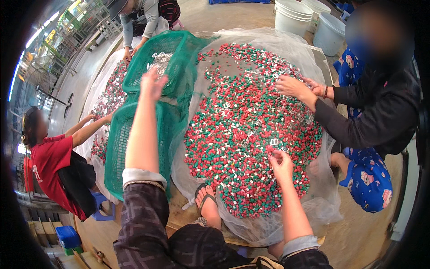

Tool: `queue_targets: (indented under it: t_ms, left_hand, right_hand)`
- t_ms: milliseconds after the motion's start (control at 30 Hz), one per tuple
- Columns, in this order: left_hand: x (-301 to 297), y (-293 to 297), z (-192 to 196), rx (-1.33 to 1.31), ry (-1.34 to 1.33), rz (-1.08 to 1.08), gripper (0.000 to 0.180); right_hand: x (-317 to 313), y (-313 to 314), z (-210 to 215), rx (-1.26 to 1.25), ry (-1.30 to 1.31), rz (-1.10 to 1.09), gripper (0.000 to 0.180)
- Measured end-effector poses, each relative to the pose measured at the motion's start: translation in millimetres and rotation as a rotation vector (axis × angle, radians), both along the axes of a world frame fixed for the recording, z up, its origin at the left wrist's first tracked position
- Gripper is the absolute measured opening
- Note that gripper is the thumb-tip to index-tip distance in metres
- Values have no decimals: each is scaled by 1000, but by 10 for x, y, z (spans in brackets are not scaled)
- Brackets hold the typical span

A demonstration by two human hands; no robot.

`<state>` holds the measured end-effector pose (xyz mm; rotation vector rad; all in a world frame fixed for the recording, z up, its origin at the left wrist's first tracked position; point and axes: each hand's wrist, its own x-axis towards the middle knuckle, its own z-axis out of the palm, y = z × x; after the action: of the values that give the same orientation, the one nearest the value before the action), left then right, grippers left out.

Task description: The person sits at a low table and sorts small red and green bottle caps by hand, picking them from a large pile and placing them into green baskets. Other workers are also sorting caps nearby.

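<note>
A big heap of small red, green and white pieces [251, 130] lies on a clear mesh sheet [286, 224]. Small silvery metal parts are scattered through it. My left hand [153, 83] is stretched out over a green net basket [179, 54] holding several silvery parts, fingers spread and empty. My right hand [280, 162] rests on the near edge of the heap, fingers pinched among the pieces; what it grips is too small to tell. My sandalled foot [208, 204] sits by the heap.
A person in black on the right has both hands [298, 87] in the heap. A person in red [51, 170] and another at the top work a second heap [109, 96] to the left. A second green basket [121, 148] lies nearer. White buckets [293, 15] stand behind.
</note>
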<state>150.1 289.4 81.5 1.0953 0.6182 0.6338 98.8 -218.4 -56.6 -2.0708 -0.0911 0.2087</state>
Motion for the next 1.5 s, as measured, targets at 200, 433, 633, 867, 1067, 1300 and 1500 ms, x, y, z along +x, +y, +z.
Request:
queue_targets:
  t_ms: [200,433,633,867,1067,1300,1500]
  left_hand:
    - [286,-1104,-1584,1121,660,-662,80]
    - [331,-2691,-1856,1373,778,-976,78]
    - [-283,-3014,-1575,1333,318,-1383,57]
    - [-745,-2892,-1100,1142,156,-1599,66]
    - [-614,-2515,-1072,1213,469,-1101,33]
    - [-912,-2638,-1503,1456,405,-924,21]
    - [-903,-2417,-1476,970,532,-1160,23]
  right_hand:
    - [481,7,-81,-394,-263,103,52]
    - [576,310,-76,-642,-29,238,53]
    - [17,209,2,-728,-95,486,40]
    - [-202,-281,243,-377,-112,713,56]
    - [22,-476,136,-275,-9,319,30]
    - [-156,-313,59,-386,-64,391,38]
    - [-76,-385,-20,-346,89,422,30]
